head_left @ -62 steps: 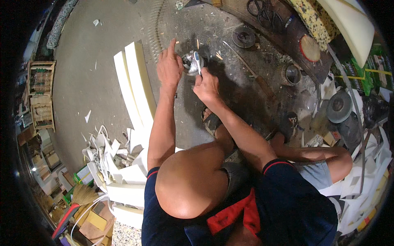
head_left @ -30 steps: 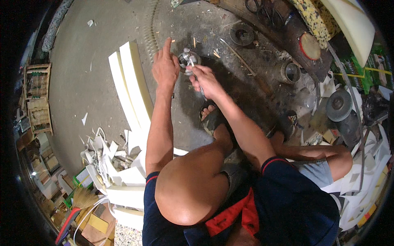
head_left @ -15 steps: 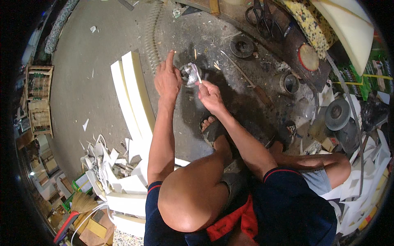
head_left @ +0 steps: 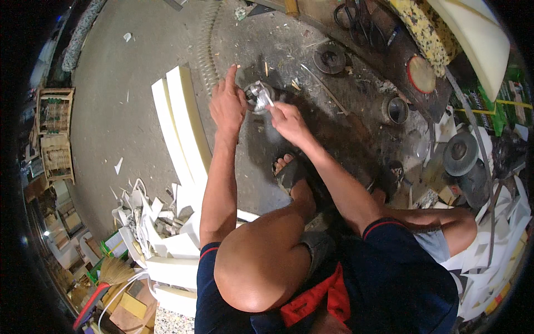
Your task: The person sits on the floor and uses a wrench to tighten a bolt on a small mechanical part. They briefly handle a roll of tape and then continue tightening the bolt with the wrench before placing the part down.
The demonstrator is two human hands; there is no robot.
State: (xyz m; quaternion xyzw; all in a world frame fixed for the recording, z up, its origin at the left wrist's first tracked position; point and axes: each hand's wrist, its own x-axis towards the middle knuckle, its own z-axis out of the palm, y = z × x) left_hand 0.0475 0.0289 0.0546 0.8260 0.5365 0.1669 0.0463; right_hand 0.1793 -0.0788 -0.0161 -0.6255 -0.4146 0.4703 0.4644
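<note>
A small clear round cup (head_left: pixel 260 106) with a shiny, pale filling stands on the floor in front of me. My left hand (head_left: pixel 227 108) is at its left side, back of the hand up. One finger points forward, while the fingers nearest the cup bend in against its rim; their tips are partly hidden. My right hand (head_left: pixel 288 123) pinches a thin white stick (head_left: pixel 270 102), its far end inside the cup. Beyond the stretched finger lies a tiny pale wood chip (head_left: pixel 238 66).
Long cream foam strips (head_left: pixel 181 128) lie to the left, above white scraps (head_left: pixel 147 222). To the right are a dark metal ring (head_left: pixel 329 58), a thin rod (head_left: pixel 325 90), a metal can (head_left: pixel 396 110) and a grinding disc (head_left: pixel 460 153). Scissors (head_left: pixel 361 25) rest farther off.
My right hand has tilted and shifted slightly, with the white stick now lower over the cup. The left hand stays in nearly the same place; the whole view has shifted a little.
</note>
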